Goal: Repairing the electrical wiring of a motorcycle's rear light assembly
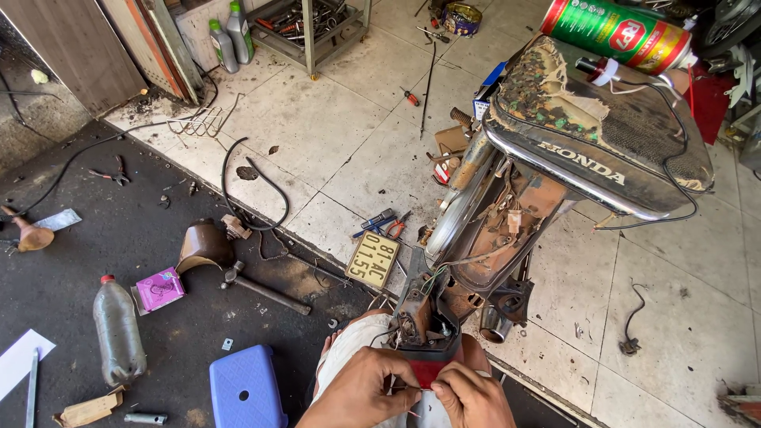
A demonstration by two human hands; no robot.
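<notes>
Tail-light unit [422,341], red-lensed, pinched by left hand [366,390] and right hand [469,399]; yellowish rectangular plate [372,259] lies beyond.

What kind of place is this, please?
Most likely a small motorcycle repair shop. An old motorcycle stands partly stripped, hand tools such as a hammer lie about the floor, and both hands work at its tail light.

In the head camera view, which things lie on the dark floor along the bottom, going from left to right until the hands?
White paper sheet → clear plastic bottle with red cap → pink packet → blue plastic stool → left hand → right hand, both working at the motorcycle's red tail light.
</notes>
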